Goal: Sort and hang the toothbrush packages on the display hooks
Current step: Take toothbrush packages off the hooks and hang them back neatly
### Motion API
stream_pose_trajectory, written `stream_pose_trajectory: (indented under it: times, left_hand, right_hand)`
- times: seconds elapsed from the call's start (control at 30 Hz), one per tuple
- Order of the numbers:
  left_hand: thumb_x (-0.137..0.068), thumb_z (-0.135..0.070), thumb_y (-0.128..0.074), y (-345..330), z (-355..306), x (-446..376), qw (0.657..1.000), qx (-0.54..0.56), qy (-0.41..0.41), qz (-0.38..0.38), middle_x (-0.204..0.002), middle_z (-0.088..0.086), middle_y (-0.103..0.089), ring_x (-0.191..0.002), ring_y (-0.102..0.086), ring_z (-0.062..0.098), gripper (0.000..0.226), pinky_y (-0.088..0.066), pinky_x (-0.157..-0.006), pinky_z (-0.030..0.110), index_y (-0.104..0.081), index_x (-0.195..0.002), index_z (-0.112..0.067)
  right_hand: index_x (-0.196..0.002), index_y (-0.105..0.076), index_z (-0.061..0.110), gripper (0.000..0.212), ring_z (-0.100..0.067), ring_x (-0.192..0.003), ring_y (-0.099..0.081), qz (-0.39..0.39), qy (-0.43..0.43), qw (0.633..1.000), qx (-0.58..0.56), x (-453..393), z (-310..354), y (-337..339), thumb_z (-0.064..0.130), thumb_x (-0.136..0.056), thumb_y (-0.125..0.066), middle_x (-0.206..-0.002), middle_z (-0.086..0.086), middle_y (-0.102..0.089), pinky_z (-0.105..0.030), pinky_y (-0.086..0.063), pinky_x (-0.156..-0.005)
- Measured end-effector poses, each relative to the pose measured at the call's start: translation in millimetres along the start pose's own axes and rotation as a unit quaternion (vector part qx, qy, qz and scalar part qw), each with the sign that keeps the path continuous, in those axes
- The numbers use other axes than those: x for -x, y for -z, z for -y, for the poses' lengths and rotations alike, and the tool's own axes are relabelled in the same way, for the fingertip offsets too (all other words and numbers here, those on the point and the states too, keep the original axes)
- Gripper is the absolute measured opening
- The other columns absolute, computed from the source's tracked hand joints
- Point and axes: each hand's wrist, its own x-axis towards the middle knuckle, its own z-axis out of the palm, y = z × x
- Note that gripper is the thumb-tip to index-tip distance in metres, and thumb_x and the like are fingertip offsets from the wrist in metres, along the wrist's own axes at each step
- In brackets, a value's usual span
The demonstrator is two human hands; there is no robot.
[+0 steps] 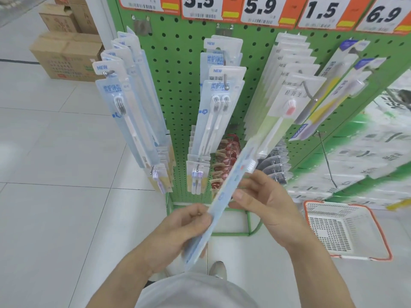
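I hold a long pale-blue toothbrush package (224,192) edge-on in front of a green pegboard (178,63). My left hand (178,232) grips its lower end, and my right hand (260,196) pinches it near the middle, below the brush head. On the board's hooks hang rows of packages: blue single-brush packs (124,103) at the left, blue twin-brush packs (215,103) in the centre, and clear packs with a pink-bristled brush (287,101) to the right. Further packs (338,85) hang at the far right.
A red-rimmed white shopping basket (347,230) sits on the floor at the right. Cardboard boxes (66,56) stand on the tiled floor at the back left. Smaller packages (198,174) and red items (224,161) hang on lower hooks. Price tags (260,10) line the top.
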Motion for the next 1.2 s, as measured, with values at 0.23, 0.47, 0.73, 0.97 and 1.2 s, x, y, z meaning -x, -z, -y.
stream_pose_trajectory:
  times: [0.23, 0.47, 0.73, 0.97, 1.2]
  left_hand:
    - [-0.078, -0.048, -0.078, -13.3, -0.8, -2.4, 0.972, -0.187, -0.067, -0.129, -0.086, -0.007, -0.073, -0.077, -0.067, 0.009, 0.043, -0.049, -0.066, 0.017, -0.06, -0.092, -0.011]
    - [-0.09, -0.045, -0.058, -13.2, 3.4, 0.5, 0.976, -0.207, -0.026, -0.069, -0.108, 0.001, -0.073, -0.102, -0.068, 0.024, 0.034, -0.05, -0.082, 0.026, -0.068, -0.112, -0.021]
    - [-0.096, -0.019, -0.059, -14.6, -0.5, 4.1, 0.996, -0.067, -0.009, -0.054, -0.104, 0.022, -0.074, -0.091, -0.074, 0.042, 0.024, -0.059, -0.075, 0.037, -0.072, -0.113, -0.006]
    - [-0.098, -0.027, -0.051, -17.5, -1.3, 4.0, 0.998, -0.033, 0.002, -0.061, -0.103, 0.024, -0.074, -0.091, -0.073, 0.044, 0.031, -0.061, -0.076, 0.041, -0.076, -0.105, -0.008]
    - [-0.099, -0.028, -0.051, -14.8, -2.1, 8.0, 0.998, -0.042, 0.02, -0.053, -0.106, 0.022, -0.075, -0.096, -0.073, 0.043, 0.032, -0.06, -0.081, 0.042, -0.077, -0.104, -0.012]
  right_hand:
    - [-0.127, -0.054, -0.005, 0.063, -0.038, -0.098, -0.067, -0.006, -0.006, 0.993, -0.119, 4.7, 13.4, 12.6, 0.009, -0.068, -0.071, -0.115, -0.023, -0.065, -0.048, -0.058, -0.074]
    - [-0.091, -0.074, 0.021, 0.013, -0.021, -0.081, -0.068, -0.188, 0.006, 0.981, -0.039, -2.9, 5.7, 0.3, 0.02, -0.094, -0.062, -0.088, -0.003, -0.073, -0.037, -0.055, -0.066]
    - [-0.106, -0.063, 0.011, 0.03, -0.024, -0.088, -0.076, -0.093, -0.014, 0.995, 0.036, 5.3, 10.8, 2.5, 0.018, -0.078, -0.072, -0.099, -0.005, -0.078, -0.031, -0.06, -0.062]
    - [-0.106, -0.062, 0.01, 0.04, -0.021, -0.088, -0.076, -0.076, 0.007, 0.996, 0.053, 8.7, 13.2, 2.4, 0.003, -0.07, -0.077, -0.098, -0.004, -0.079, -0.03, -0.06, -0.063]
    - [-0.104, -0.068, 0.015, 0.022, -0.023, -0.09, -0.076, -0.115, -0.012, 0.993, 0.038, 7.7, 6.4, 0.7, 0.024, -0.084, -0.068, -0.1, -0.005, -0.078, -0.033, -0.06, -0.066]
